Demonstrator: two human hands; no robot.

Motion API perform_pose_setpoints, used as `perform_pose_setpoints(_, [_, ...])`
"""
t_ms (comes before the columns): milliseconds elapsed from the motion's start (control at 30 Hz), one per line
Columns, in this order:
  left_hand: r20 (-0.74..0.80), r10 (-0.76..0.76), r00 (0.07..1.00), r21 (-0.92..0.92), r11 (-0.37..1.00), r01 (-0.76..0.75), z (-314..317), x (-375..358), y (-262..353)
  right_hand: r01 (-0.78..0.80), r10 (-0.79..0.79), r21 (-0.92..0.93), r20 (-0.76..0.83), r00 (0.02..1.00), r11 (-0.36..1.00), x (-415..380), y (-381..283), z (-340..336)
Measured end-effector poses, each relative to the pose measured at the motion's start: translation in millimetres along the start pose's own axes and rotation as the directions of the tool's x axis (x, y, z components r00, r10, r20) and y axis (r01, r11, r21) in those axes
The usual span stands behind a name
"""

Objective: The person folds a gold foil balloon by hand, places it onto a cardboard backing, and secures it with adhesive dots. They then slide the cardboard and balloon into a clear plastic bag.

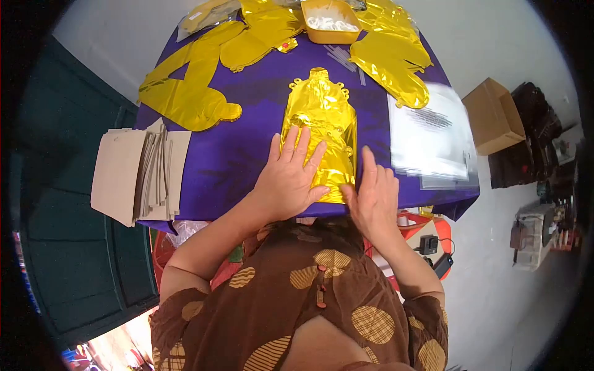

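A folded gold foil piece [318, 102] lies on the purple cloth [247, 148] in front of me, its small looped tabs at the far end. My left hand [291, 173] rests on its left part, palm down with fingers spread. At the right lower edge of the foil is my right hand [373, 198], its thumb by the foil's corner and its fingers stretched forward over the cloth. Neither hand is closed round anything.
More flat gold foil shapes [185, 102] lie at the back left and back right. A yellow container [333, 34] holds white pieces. Clear plastic bags [427, 139] are at the right, beige cards [120, 170] at the left. An open cardboard box [492, 117] stands beyond.
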State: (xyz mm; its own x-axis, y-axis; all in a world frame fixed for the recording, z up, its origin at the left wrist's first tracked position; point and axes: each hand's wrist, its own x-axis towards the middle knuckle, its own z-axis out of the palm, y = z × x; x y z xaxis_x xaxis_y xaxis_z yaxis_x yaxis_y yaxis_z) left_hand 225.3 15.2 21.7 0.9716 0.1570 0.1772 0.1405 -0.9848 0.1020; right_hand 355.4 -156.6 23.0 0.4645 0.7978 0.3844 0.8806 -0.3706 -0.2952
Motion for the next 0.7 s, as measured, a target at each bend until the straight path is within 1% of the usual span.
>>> perform_pose_setpoints(100, [0.001,-0.013,1.0,-0.004,1.0,0.013,0,0,1,-0.013,0.013,-0.03,-0.007,1.0,0.999,-4,7,-2])
perform_pose_setpoints(233, [-0.014,-0.011,1.0,-0.019,1.0,0.01,4,-1,-1,0.039,-0.038,0.006,-0.058,0.998,0.999,-7,8,-19])
perform_pose_setpoints(300, [-0.025,-0.02,0.999,-0.033,0.999,0.019,5,-3,-1,-0.09,0.092,0.281,0.005,0.996,0.956,-27,11,-23])
perform_pose_setpoints(333, [-0.022,-0.019,1.0,-0.032,0.999,0.018,4,-5,1,-0.157,0.15,0.408,0.05,0.987,0.9,-38,13,-26])
perform_pose_setpoints(367, [-0.019,-0.016,1.0,-0.03,0.999,0.016,2,-9,3,-0.257,0.182,0.432,0.207,0.961,0.865,-46,15,-34])
perform_pose_setpoints(400, [-0.015,-0.013,1.0,-0.029,0.999,0.012,1,-13,6,-0.358,0.205,0.438,0.359,0.911,0.825,-52,17,-45])
perform_pose_setpoints(433, [-0.037,-0.01,0.999,-0.042,0.999,0.008,0,-19,10,-0.459,0.217,0.426,0.503,0.836,0.78,-56,18,-51])
perform_pose_setpoints(500, [-0.078,-0.003,0.997,-0.068,0.998,-0.002,1,-34,22,-0.656,0.183,0.54,0.682,0.708,0.527,-66,18,-43])
perform_pose_setpoints(533, [-0.054,0.008,0.999,-0.075,0.997,-0.012,-1,-41,29,-0.742,0.139,0.555,0.758,0.638,0.377,-72,19,-37])
perform_pose_setpoints(600, [-0.01,0.028,1.0,-0.088,0.996,-0.029,-6,-54,41,-0.724,0.089,0.651,0.727,0.681,0.229,-79,18,-19])
perform_pose_setpoints(633, [-0.014,0.037,0.999,-0.104,0.994,-0.038,-7,-59,46,-0.706,0.063,0.691,0.706,0.705,0.153,-79,14,-13])
perform_pose_setpoints(667, [-0.016,0.043,0.999,-0.12,0.992,-0.045,-7,-64,52,-0.723,0.105,0.69,0.72,0.686,-0.011,-79,6,-12])
perform_pose_setpoints(700, [-0.018,0.049,0.999,-0.134,0.99,-0.052,-8,-68,56,-0.721,0.113,0.689,0.724,0.68,-0.071,-81,3,-8])
